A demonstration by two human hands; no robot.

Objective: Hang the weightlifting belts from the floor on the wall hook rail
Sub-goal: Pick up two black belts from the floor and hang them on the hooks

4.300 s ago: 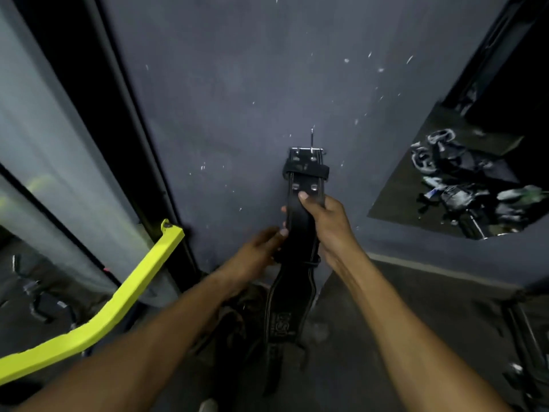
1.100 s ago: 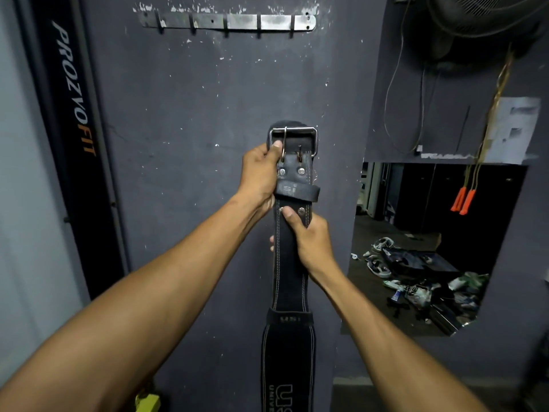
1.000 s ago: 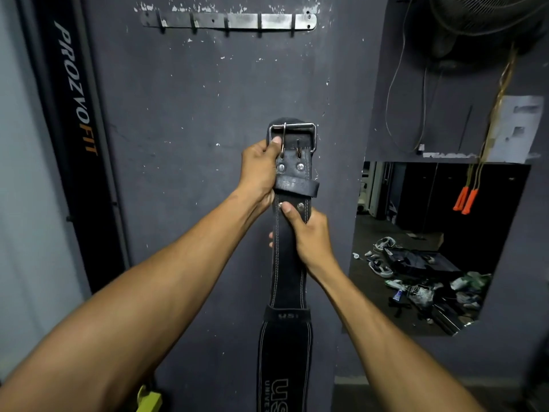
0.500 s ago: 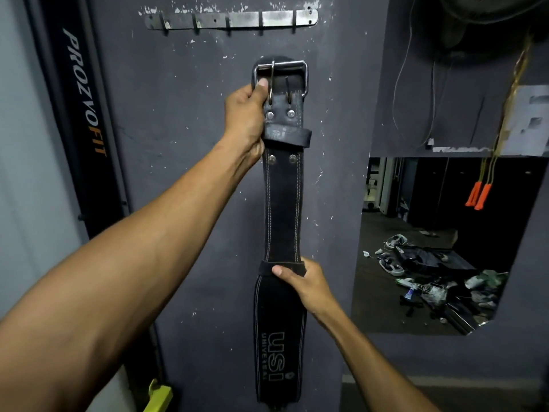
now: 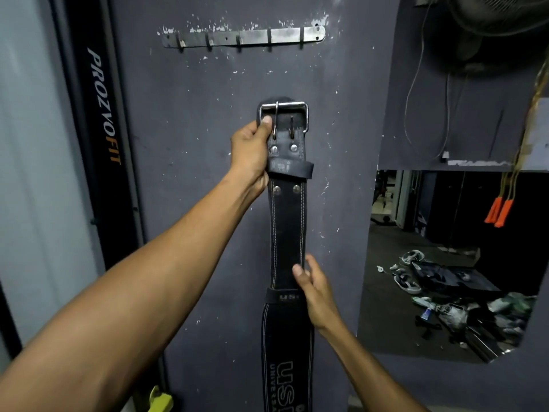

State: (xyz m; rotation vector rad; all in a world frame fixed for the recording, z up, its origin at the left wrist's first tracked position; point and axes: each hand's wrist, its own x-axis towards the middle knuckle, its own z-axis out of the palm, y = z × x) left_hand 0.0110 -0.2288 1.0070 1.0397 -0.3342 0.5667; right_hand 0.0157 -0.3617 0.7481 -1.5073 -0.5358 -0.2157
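The left hand (image 5: 251, 153) grips the black leather weightlifting belt (image 5: 287, 230) just under its silver metal buckle (image 5: 283, 117), with the thumb laid on the buckle's left side and the fingers curled behind the strap, and holds it upright against the dark grey wall (image 5: 190, 179). The belt hangs well below the grey metal hook rail (image 5: 243, 37) and is not on any hook. Lower down, the right hand (image 5: 316, 289) holds the strap's right edge, thumb on the front, fingers bent behind it.
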